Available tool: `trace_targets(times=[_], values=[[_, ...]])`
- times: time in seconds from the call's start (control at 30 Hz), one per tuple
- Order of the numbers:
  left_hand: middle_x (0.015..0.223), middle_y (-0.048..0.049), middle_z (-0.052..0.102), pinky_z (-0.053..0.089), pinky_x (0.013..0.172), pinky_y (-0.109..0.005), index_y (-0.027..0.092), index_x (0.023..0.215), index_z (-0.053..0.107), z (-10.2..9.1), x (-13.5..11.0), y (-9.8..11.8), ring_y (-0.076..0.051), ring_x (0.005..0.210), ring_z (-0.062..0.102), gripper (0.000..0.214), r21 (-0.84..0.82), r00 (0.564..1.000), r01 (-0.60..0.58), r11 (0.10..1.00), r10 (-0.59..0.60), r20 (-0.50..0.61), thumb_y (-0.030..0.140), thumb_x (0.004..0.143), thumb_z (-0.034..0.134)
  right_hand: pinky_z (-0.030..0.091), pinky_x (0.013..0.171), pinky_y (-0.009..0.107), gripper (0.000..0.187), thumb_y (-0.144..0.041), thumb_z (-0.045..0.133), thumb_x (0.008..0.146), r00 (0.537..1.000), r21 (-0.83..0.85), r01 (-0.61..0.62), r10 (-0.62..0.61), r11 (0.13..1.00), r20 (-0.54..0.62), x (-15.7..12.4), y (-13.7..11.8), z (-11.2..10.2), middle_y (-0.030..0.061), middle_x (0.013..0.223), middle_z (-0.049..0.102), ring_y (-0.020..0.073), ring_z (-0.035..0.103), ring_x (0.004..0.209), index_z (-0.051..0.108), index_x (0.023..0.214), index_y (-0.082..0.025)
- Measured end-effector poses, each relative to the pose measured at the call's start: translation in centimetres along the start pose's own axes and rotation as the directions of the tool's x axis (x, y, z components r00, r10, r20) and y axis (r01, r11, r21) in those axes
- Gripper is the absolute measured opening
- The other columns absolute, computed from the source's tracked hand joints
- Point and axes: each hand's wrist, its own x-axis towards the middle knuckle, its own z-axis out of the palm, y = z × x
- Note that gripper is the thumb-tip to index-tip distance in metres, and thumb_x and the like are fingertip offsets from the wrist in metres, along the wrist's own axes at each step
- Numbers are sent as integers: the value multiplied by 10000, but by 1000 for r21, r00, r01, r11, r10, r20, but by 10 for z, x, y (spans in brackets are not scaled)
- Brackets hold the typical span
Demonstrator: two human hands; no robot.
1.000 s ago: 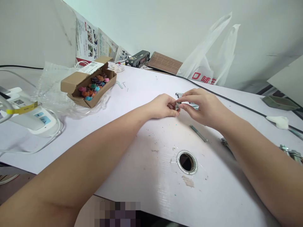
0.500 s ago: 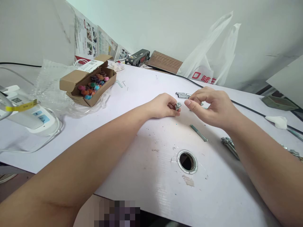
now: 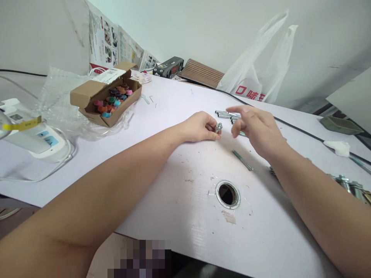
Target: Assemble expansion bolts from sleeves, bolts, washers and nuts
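Observation:
My left hand (image 3: 199, 127) is closed around a silver metal bolt (image 3: 218, 126), whose top end with a nut sticks up between thumb and fingers. To its right hovers my right hand (image 3: 252, 125), with one finger stretched out and the others partly curled; nothing shows in it. Several silver metal sleeves or tubes (image 3: 222, 114) lie behind the right hand, which partly hides them. In front of the hands a single threaded rod (image 3: 242, 160) lies slantwise on the white table (image 3: 174, 185).
A metal-rimmed hole (image 3: 228, 194) opens in the tabletop. Several bolts (image 3: 344, 183) lie at the right, partly behind my forearm. On the left are a carton (image 3: 116, 112) of colourful-capped items and a white device (image 3: 43, 139). A plastic bag (image 3: 255, 77) and black cable (image 3: 301, 130) are behind.
My right hand has drawn slightly away from the bolt and its fingers have spread. The left hand still holds the bolt, which leans a little more. The camera view has shifted slightly.

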Motion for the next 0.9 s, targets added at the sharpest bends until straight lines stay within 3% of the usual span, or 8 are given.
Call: trace_targets(times=[0.07, 0.17, 0.27, 0.37, 0.47, 0.63, 0.8, 0.9], values=[[746, 0, 731, 470, 734, -280, 96, 877, 804, 0, 0, -1, -107, 712, 629, 70, 24, 999, -36, 999, 36, -3, 125, 818, 827, 412, 601, 332, 730, -880, 599, 972, 1000, -70, 19, -17, 997, 25, -3, -5, 3, 45, 612, 566, 157, 520, 602, 633, 676, -213], [740, -3, 730, 469, 725, -280, 97, 867, 807, 1, 0, -1, -105, 701, 618, 76, -2, 999, -34, 999, 34, -7, 94, 798, 837, 257, 534, 350, 814, -804, 634, 1000, 988, -120, 26, -43, 992, -146, -7, -8, 2, 27, 489, 372, 117, 320, 501, 415, 470, -226], [724, -1, 717, 478, 719, -281, 97, 852, 802, 1, 1, 0, -105, 695, 615, 79, -1, 1000, -29, 1000, 29, 3, 67, 789, 839, 297, 557, 367, 721, -639, 627, 1068, 966, -105, 27, -53, 994, -251, -6, -6, 1, 28, 489, 380, 128, 336, 511, 459, 496, -234], [692, 20, 672, 452, 696, -279, 101, 818, 774, 3, 1, 1, -97, 674, 587, 71, 62, 998, -58, 996, 59, -2, 73, 802, 838, 366, 553, 348, 358, -539, 741, 977, 987, -138, -49, 28, 989, -156, -3, -4, 6, 8, 532, 538, 148, 443, 498, 730, 846, -207], [653, 50, 589, 399, 652, -281, 115, 775, 723, 4, 0, 1, -80, 637, 505, 117, 115, 998, -52, 992, 55, -22, 81, 820, 826, 474, 609, 353, 487, -524, 779, 911, 998, -208, -41, 49, 977, 32, -2, -3, 14, 8, 623, 678, 196, 600, 552, 762, 1264, -188], [685, 53, 566, 377, 650, -291, 132, 800, 686, 5, 1, -5, -84, 657, 480, 130, 83, 999, -47, 995, 48, -15, 130, 855, 804, 501, 703, 366, 285, -461, 665, 970, 997, -386, 75, -74, 919, 18, -3, -1, 17, 23, 697, 727, 188, 646, 600, 789, 1032, -212], [737, 32, 634, 409, 678, -287, 130, 827, 705, 4, 2, -9, -101, 712, 542, 145, 53, 996, -94, 994, 93, 14, 226, 850, 810, 487, 694, 374, 266, -445, 599, 1011, 997, -442, -12, 45, 897, 63, -2, -4, 18, 35, 753, 761, 215, 671, 642, 718, 1061, -212], [701, 46, 594, 384, 655, -283, 148, 759, 658, 4, 1, -6, -95, 693, 510, 176, 97, 996, -81, 992, 83, -20, 197, 811, 818, 457, 695, 381, 227, -417, 613, 1004, 996, -545, -56, 86, 836, 30, -3, -12, 22, 52, 760, 757, 240, 654, 654, 692, 1053, -210]])
